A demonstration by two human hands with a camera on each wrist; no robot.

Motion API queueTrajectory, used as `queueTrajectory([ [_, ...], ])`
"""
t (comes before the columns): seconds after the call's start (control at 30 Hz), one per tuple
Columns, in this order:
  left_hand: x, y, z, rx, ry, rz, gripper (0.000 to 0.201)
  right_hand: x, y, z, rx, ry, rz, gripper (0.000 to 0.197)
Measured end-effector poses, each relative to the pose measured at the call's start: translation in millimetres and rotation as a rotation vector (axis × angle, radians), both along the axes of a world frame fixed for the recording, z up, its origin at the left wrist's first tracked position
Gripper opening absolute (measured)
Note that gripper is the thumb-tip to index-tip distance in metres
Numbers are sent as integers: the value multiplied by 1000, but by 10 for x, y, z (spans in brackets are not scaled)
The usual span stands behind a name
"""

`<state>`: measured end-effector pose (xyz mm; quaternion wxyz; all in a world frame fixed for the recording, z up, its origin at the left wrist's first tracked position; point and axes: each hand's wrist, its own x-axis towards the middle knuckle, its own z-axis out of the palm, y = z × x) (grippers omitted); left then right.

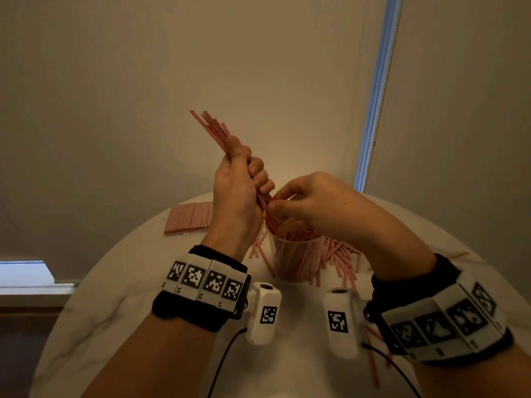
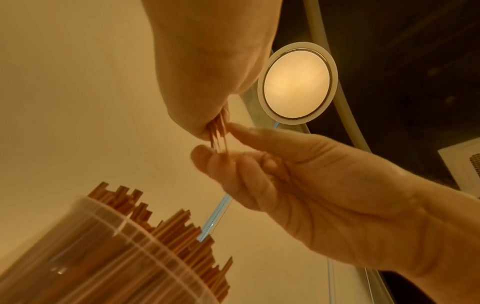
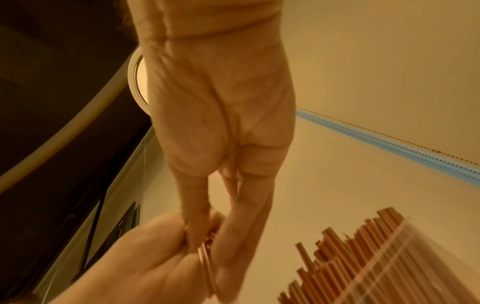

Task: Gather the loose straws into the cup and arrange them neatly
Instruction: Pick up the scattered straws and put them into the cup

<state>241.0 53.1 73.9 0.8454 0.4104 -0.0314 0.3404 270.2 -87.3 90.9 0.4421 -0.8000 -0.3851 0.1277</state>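
My left hand point(image 1: 247, 173) grips a bundle of red-and-white straws point(image 1: 212, 127) held up off the table, its top slanting up and to the left. My right hand point(image 1: 275, 202) pinches the bundle's lower ends just above a clear plastic cup point(image 1: 296, 262) packed with upright straws of uneven height. In the left wrist view the straw ends point(image 2: 219, 133) stick out below the left hand point(image 2: 197, 102), with the right hand's thumb and forefinger point(image 2: 215, 148) closed on them and the cup point(image 2: 103, 257) below. The right wrist view shows the same pinch point(image 3: 207, 230) beside the cup point(image 3: 389, 257).
Loose straws point(image 1: 342, 259) lie scattered on the round white table point(image 1: 115, 311) to the right of and behind the cup, and a few lie near my right wrist point(image 1: 373, 363). A flat pack of straws point(image 1: 189, 216) sits at the back left. The wall stands close behind.
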Motion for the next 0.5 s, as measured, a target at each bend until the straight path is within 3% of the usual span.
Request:
queueTrajectory([
  [0.1, 6, 11, -7, 3, -31, 20, 40, -21, -10, -11, -177, 17, 111, 21],
  [0.27, 40, -51, -66, 222, 75, -39, 42, -15, 9, -5, -56, 13, 58, 15],
  [0.37, 7, 56, -104, 539, 226, -53, 45, 34, -141, 96, -71, -16, -6, 22],
  [0.5, -78, 93, -164, 1107, 472, -173, 50, 148, -311, 248, 396, -183, -367, 36],
])
